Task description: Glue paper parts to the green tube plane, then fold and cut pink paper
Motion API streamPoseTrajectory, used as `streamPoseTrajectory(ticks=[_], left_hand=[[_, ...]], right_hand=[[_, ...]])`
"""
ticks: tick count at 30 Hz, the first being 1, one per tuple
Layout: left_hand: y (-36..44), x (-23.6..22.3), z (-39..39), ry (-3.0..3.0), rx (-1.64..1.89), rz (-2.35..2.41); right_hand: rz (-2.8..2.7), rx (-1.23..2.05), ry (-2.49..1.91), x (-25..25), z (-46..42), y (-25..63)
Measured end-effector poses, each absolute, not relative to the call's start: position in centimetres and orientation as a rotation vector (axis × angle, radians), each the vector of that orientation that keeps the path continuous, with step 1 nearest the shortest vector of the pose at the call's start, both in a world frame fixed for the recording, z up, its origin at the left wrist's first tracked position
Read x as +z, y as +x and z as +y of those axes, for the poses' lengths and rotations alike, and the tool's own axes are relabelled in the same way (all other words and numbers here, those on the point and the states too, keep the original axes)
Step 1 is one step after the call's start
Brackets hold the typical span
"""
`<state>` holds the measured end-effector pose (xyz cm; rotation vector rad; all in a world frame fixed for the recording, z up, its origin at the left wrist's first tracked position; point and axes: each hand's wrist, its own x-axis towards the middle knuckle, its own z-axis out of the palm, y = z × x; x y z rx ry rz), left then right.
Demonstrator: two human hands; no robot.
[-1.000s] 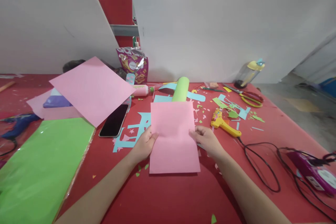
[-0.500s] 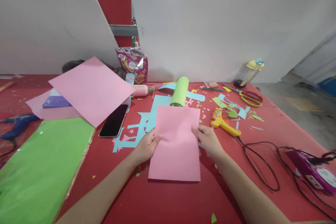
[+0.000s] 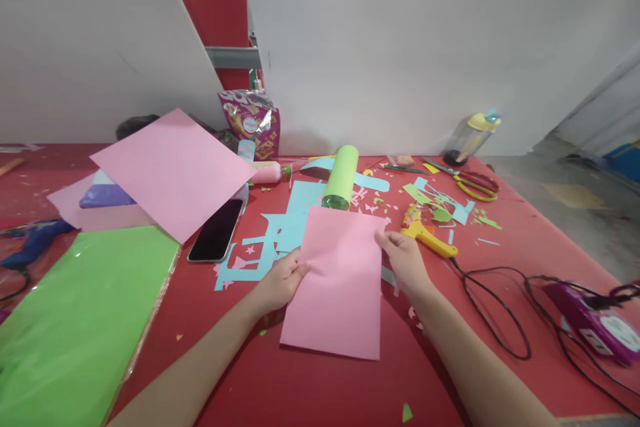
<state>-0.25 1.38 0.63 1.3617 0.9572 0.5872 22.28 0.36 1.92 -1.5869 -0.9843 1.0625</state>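
A pink sheet of paper (image 3: 337, 287) is held up in front of me, tilted slightly. My left hand (image 3: 283, 280) pinches its left edge, the thumb lying over the front and denting the surface a little. At the upper right edge, the fingertips of my right hand (image 3: 403, 257) are closed on the paper near its corner. Just beyond the sheet lies a bottle or tube wrapped in light green paper (image 3: 344, 170), its clear end facing me. Cut light blue paper (image 3: 283, 233) spreads out on the left, partly behind the pink sheet.
A yellow glue gun (image 3: 430, 240) with a black cord lies right, near scissors (image 3: 475, 185) and a purple power strip (image 3: 600, 327). Left are a phone (image 3: 215, 233), a larger pink sheet (image 3: 175, 173), a green pack (image 3: 85, 320) and a blue glue gun (image 3: 37, 240). A white panel (image 3: 400, 67) stands behind.
The pink sheet has tilted, its top edge shifting right and slightly down, uncovering the green roll's clear end. My right hand has moved a little right and up toward the sheet's corner.
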Motion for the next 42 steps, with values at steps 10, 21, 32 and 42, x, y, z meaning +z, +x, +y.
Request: streamPoseTrajectory(ticks=[10,21,32,42], left_hand=[[-0.1,1.1,1.3,1.334,0.526,0.878],[0.0,1.2,1.3,1.328,0.480,0.860],[1.1,0.2,-0.4,2.454,1.026,1.239],[0.6,0.6,0.5,1.911,1.050,1.297]], right_hand=[[-0.971,0.887,-1.576,1.6,0.7,23.0],[-1.033,0.689,-1.637,2.0,0.5,23.1],[-1.469,0.667,-1.573,1.6,-2.0,19.3],[-2.001,0.434,-1.467,0.7,-1.7,19.4]])
